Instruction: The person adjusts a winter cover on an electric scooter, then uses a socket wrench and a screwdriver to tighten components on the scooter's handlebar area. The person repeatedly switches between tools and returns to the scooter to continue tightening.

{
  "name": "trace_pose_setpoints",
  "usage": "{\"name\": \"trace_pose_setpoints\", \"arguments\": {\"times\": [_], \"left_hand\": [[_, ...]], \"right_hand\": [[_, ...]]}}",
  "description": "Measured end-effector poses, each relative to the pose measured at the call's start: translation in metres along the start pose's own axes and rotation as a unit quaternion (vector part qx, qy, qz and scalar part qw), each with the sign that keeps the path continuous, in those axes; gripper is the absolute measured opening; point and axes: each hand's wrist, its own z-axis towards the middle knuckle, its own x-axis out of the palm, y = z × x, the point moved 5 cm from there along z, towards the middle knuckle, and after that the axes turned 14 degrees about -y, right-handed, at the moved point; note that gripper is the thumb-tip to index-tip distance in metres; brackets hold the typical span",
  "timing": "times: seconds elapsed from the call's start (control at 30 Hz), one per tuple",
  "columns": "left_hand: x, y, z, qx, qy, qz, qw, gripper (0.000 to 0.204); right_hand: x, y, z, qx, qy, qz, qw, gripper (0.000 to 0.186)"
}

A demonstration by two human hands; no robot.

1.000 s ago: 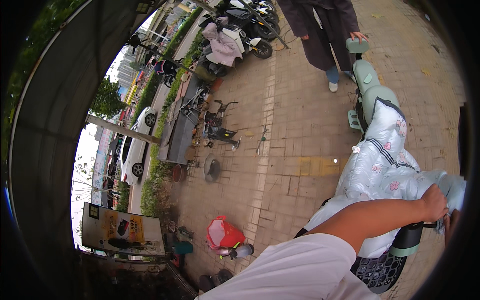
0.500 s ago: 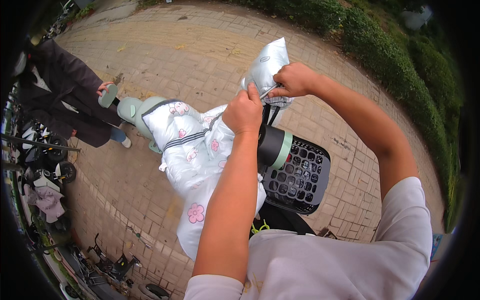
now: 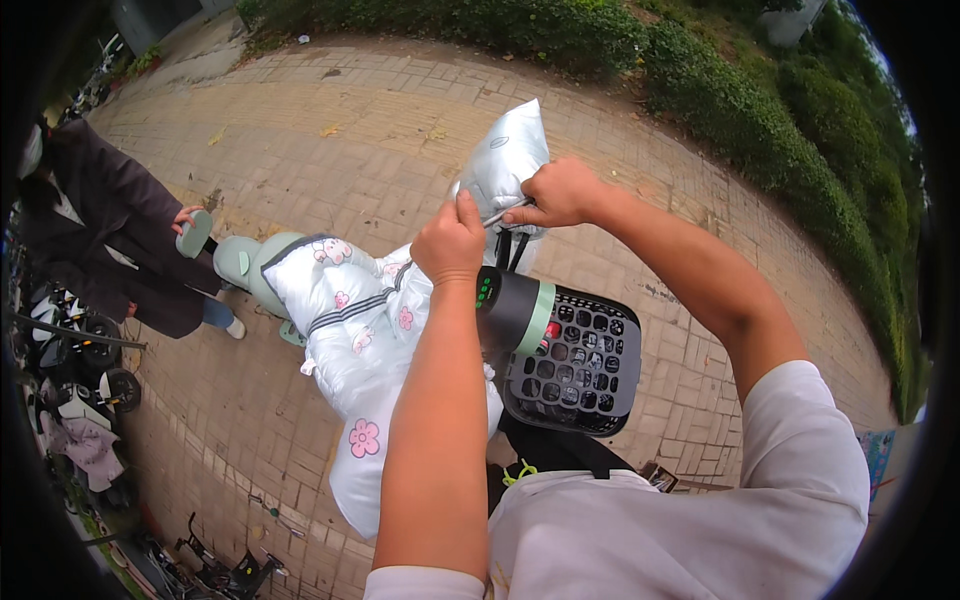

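A padded white scooter wind cover (image 3: pixel 345 365) with pink flowers and rabbits lies over the front of a pale green scooter (image 3: pixel 240 262). Its silvery far sleeve (image 3: pixel 508 155) sticks up past my hands. My left hand (image 3: pixel 450 240) is closed at the lower edge of that sleeve, thumb up. Close by on the right, my right hand (image 3: pixel 562 192) pinches the same edge, where a thin dark cord or trim runs between both hands. Two black straps (image 3: pixel 512 252) hang just below. The handlebar inside the sleeve is hidden.
Beside the cover are a black round dashboard with a green band (image 3: pixel 520 310) and a black front basket (image 3: pixel 575 365). At left, a person in a dark coat (image 3: pixel 120 225) has a hand by the green mirror (image 3: pixel 194 234). Parked scooters (image 3: pixel 85 390) line the left; a hedge (image 3: pixel 740 110) borders the paving.
The whole view has shifted, so the scooter and my hands appear further left and slightly lower. Both hands keep their hold at the sleeve's edge; more of the dashboard shows.
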Motion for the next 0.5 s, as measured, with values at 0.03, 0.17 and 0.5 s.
{"name": "trace_pose_setpoints", "arguments": {"times": [0.03, 0.17, 0.5], "left_hand": [[0.001, 0.001, 0.0, 0.012, -0.003, -0.014, 1.0, 0.046], [0.007, 0.001, -0.002, 0.042, 0.035, -0.103, 0.993, 0.042], [-0.012, -0.006, 0.004, 0.099, 0.121, -0.236, 0.959, 0.041]], "right_hand": [[-0.003, 0.004, -0.009, 0.017, -0.037, -0.007, 0.999, 0.073], [-0.007, 0.018, -0.044, 0.108, -0.072, -0.024, 0.991, 0.074], [-0.011, 0.022, -0.057, 0.055, 0.111, 0.099, 0.987, 0.058]]}}
